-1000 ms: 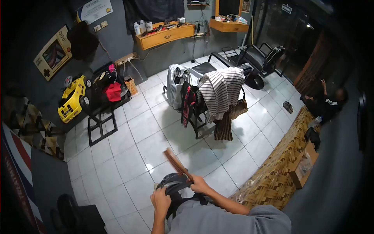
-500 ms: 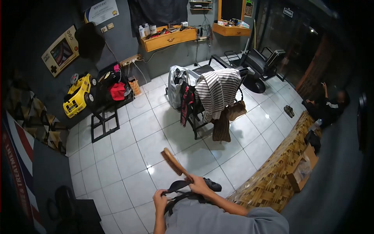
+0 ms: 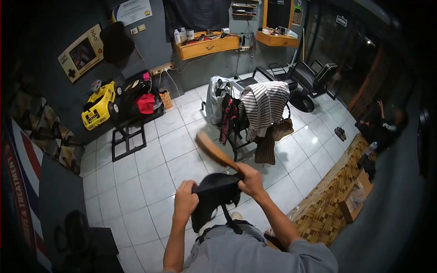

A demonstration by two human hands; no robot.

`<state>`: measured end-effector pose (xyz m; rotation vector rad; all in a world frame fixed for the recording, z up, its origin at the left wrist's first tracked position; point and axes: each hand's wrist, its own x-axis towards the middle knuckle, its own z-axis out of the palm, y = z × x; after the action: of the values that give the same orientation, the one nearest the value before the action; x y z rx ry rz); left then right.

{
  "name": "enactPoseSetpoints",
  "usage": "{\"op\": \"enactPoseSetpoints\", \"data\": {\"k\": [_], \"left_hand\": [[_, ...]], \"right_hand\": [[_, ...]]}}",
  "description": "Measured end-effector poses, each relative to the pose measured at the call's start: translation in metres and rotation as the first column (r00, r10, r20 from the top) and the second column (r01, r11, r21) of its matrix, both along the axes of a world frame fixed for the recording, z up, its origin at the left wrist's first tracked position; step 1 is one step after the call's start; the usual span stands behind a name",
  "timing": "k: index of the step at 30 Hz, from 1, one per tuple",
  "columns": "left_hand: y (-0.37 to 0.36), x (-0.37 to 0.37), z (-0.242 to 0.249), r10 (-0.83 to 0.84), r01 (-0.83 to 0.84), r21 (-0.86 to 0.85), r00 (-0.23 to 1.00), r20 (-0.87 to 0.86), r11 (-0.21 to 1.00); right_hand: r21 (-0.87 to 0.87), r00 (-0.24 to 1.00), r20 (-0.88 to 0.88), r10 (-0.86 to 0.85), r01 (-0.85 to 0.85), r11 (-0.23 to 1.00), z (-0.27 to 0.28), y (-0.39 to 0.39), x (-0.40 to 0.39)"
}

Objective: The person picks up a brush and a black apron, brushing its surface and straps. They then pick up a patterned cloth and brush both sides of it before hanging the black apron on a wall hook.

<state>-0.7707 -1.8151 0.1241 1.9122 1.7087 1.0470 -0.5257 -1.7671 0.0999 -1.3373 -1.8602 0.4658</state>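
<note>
My left hand (image 3: 185, 199) is closed on the left edge of a black cloth (image 3: 214, 193), which hangs in front of my body. On the cloth's right edge, my right hand (image 3: 250, 180) is closed too, and it also grips the handle of a wooden brush (image 3: 215, 150). The brush points up and to the left, with its wooden back showing. A black strap runs from the cloth down to my waist.
A barber chair draped with a striped cloth (image 3: 265, 107) stands ahead on the tiled floor. A yellow toy car (image 3: 99, 109) and a black frame (image 3: 129, 142) are left. At right are a woven bench (image 3: 318, 209), an open box (image 3: 356, 195) and a seated person (image 3: 387, 129).
Both hands have risen and moved forward, lifting the black cloth and spreading it between them. The brush has gone up with my right hand and turned. The view has shifted slightly.
</note>
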Motion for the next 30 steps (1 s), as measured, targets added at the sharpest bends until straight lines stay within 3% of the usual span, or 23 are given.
{"op": "enactPoseSetpoints", "data": {"k": [3, 4, 5, 7, 8, 9, 10, 11, 12, 13, 14, 15, 16, 17, 18, 19, 21, 23, 25, 27, 28, 29, 30], "left_hand": [[-0.023, 0.002, 0.052, 0.052, -0.052, 0.355, 0.999, 0.012, 0.933], [-0.032, 0.005, 0.050, 0.064, -0.082, 0.464, 0.996, 0.054, 0.882], [-0.045, 0.005, 0.030, 0.096, -0.132, 0.466, 0.990, 0.100, 0.875], [-0.055, 0.013, -0.007, 0.173, -0.178, 0.508, 0.983, 0.057, 0.843], [-0.066, 0.010, -0.025, 0.132, -0.098, 0.315, 0.987, -0.088, 0.944], [-0.074, -0.001, -0.072, 0.016, 0.006, 0.133, 0.987, -0.163, 0.991], [-0.089, -0.020, -0.141, -0.179, -0.029, -0.573, 0.936, -0.303, 0.819], [-0.113, -0.040, -0.199, -0.404, 0.102, -0.675, 0.862, -0.307, 0.731], [-0.127, -0.048, -0.232, -0.304, 0.047, -0.759, 0.931, -0.203, 0.649], [-0.133, -0.047, -0.230, -0.282, 0.038, -0.784, 0.943, -0.178, 0.619], [-0.137, -0.049, -0.227, -0.262, 0.029, -0.808, 0.952, -0.156, 0.588], [-0.136, -0.052, -0.230, -0.256, 0.011, -0.792, 0.949, -0.184, 0.610], [-0.130, -0.055, -0.236, -0.249, -0.004, -0.775, 0.946, -0.208, 0.632], [-0.130, -0.057, -0.242, -0.246, -0.017, -0.759, 0.941, -0.232, 0.651], [-0.121, -0.051, -0.210, -0.211, -0.011, -0.740, 0.956, -0.205, 0.672], [-0.116, -0.053, -0.218, -0.154, -0.064, -0.694, 0.957, -0.247, 0.717], [-0.100, -0.057, -0.210, -0.081, -0.100, -0.658, 0.968, -0.239, 0.747], [-0.088, -0.052, -0.173, 0.091, -0.139, -0.421, 0.987, -0.132, 0.896], [-0.076, -0.047, -0.126, 0.114, -0.114, -0.005, 0.993, 0.040, 0.993], [-0.069, -0.039, -0.048, 0.070, -0.086, 0.066, 0.974, 0.215, 0.994], [-0.076, -0.037, -0.026, 0.052, -0.084, 0.124, 0.969, 0.243, 0.989], [-0.085, -0.036, -0.017, 0.016, -0.063, 0.265, 0.984, 0.179, 0.962], [-0.090, -0.032, -0.018, 0.015, -0.068, 0.375, 0.990, 0.141, 0.924]], "right_hand": [[0.294, 0.980, -0.196, 0.034, 0.025, 0.955, 0.056, -0.014, -0.016], [0.302, 0.968, -0.250, 0.037, 0.041, 0.952, 0.059, -0.021, -0.022], [0.313, 0.952, -0.304, 0.042, 0.058, 0.948, 0.058, -0.030, -0.028], [0.287, 0.955, -0.297, -0.007, 0.096, 0.953, -0.004, -0.041, -0.036], [0.180, 0.970, -0.244, 0.019, 0.026, 0.983, -0.055, -0.049, -0.035], [0.064, 0.980, -0.191, 0.051, -0.039, 0.997, -0.100, -0.059, -0.034], [-0.314, 0.994, 0.038, 0.103, -0.086, 0.945, -0.122, -0.068, -0.034], [-0.650, 0.945, 0.230, 0.231, -0.028, 0.760, -0.141, -0.080, -0.033], [-0.737, 0.830, 0.338, 0.444, -0.060, 0.674, -0.158, -0.093, -0.032], [-0.814, 0.662, 0.400, 0.634, -0.062, 0.578, -0.176, -0.102, -0.032], [-0.819, 0.657, 0.357, 0.664, -0.123, 0.561, -0.207, -0.107, -0.031], [-0.820, 0.648, 0.316, 0.693, -0.181, 0.543, -0.242, -0.108, -0.027], [-0.818, 0.635, 0.279, 0.720, -0.235, 0.525, -0.244, -0.105, -0.025], [-0.812, 0.725, 0.260, 0.638, -0.194, 0.551, -0.246, -0.107, -0.023], [-0.806, 0.804, 0.239, 0.545, -0.149, 0.573, -0.218, -0.106, -0.028], [-0.797, 0.869, 0.218, 0.444, -0.103, 0.594, -0.200, -0.103, -0.035], [-0.734, 0.922, 0.164, 0.350, -0.123, 0.667, -0.203, -0.095, -0.042], [-0.637, 0.946, 0.121, 0.300, -0.158, 0.755, -0.179, -0.080, -0.048], [-0.384, 0.974, -0.117, 0.192, -0.223, 0.896, -0.121, -0.072, -0.054], [-0.361, 0.976, -0.203, 0.074, -0.145, 0.921, -0.044, -0.069, -0.057], [-0.322, 0.942, -0.333, 0.043, -0.157, 0.934, -0.019, -0.072, -0.057], [-0.277, 0.889, -0.458, 0.019, -0.163, 0.947, 0.000, -0.074, -0.055], [-0.117, 0.876, -0.477, 0.075, -0.148, 0.982, 0.012, -0.076, -0.052]]}}
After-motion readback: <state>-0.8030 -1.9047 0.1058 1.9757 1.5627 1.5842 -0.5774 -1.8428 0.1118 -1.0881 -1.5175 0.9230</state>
